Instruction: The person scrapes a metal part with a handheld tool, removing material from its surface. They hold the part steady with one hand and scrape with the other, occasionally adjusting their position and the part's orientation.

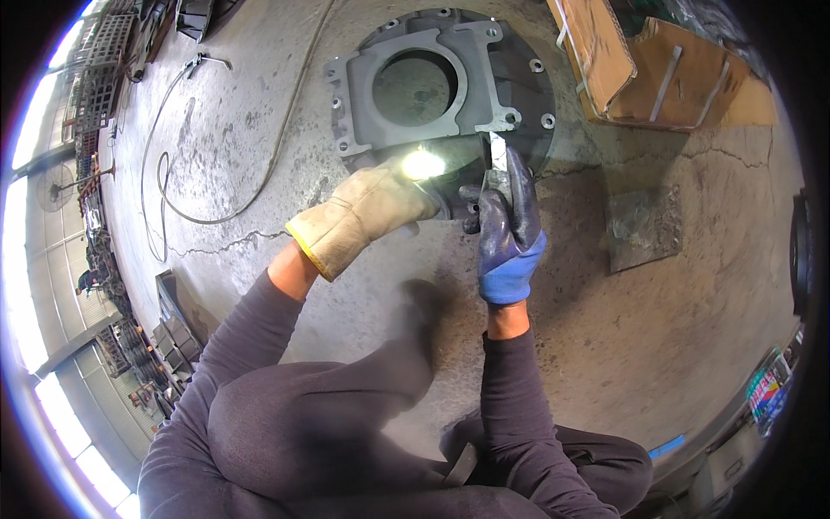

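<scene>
A large grey round metal casting (475,78) lies on the floor before me, with a big round opening, a flat raised plate and bolt holes around its rim. My left hand (363,203), in a beige work glove with yellow trim, is closed at the casting's near edge. Beside its fingers a small lamp (424,163) shines brightly; its body is mostly hidden. My right hand (510,221), in a blue glove with a dark coating, grips a flat silver blade-like tool (497,160). The tool points up, its slanted tip close to the casting's near right edge.
A cut cardboard box (666,78) stands far right of the casting. A flat grey sheet (644,227) lies right of my right hand. A hose (220,218) loops across the cracked concrete on the left. Metal parts (177,333) sit farther left, near a fan (59,189).
</scene>
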